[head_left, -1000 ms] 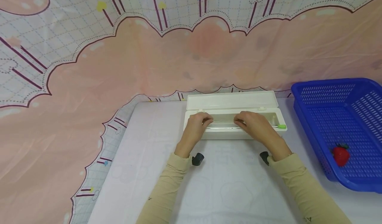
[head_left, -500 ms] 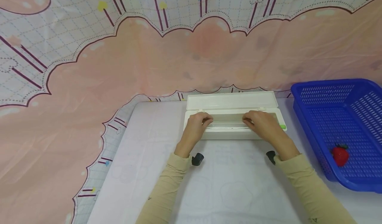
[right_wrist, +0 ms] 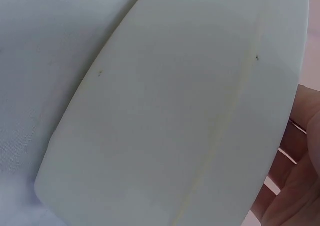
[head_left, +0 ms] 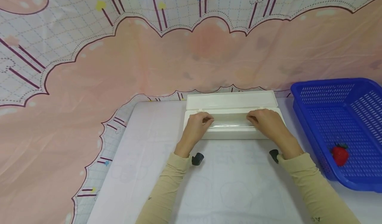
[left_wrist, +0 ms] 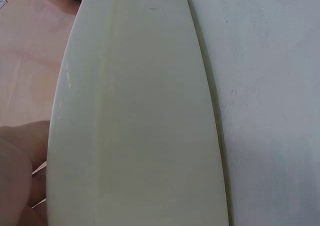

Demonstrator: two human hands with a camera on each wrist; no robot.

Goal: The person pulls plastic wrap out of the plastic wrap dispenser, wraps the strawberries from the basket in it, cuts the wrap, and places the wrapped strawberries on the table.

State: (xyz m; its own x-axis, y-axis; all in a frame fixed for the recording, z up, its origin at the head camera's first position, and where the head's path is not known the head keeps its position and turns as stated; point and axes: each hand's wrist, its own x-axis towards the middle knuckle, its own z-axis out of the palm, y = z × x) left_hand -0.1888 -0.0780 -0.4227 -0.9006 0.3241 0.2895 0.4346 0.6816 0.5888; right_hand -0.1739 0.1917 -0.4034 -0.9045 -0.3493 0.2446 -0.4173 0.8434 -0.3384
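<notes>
Left hand [head_left: 195,124] and right hand [head_left: 267,123] are holding curled fingers over the open white box [head_left: 232,135]; can't tell if they're pinching anything. Box is sitting on the desk [head_left: 223,174], near 1 blue basket [head_left: 362,126].

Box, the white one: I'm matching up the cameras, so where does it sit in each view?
Head: the box is right of centre at about mid-height, lid open.
Left wrist: it runs top to bottom through the middle, cut off at both edges.
Right wrist: it fills the middle, slanting from lower left to upper right.
Shared landmark: the white table, below the box in head, right in left wrist, left in right wrist.
</notes>
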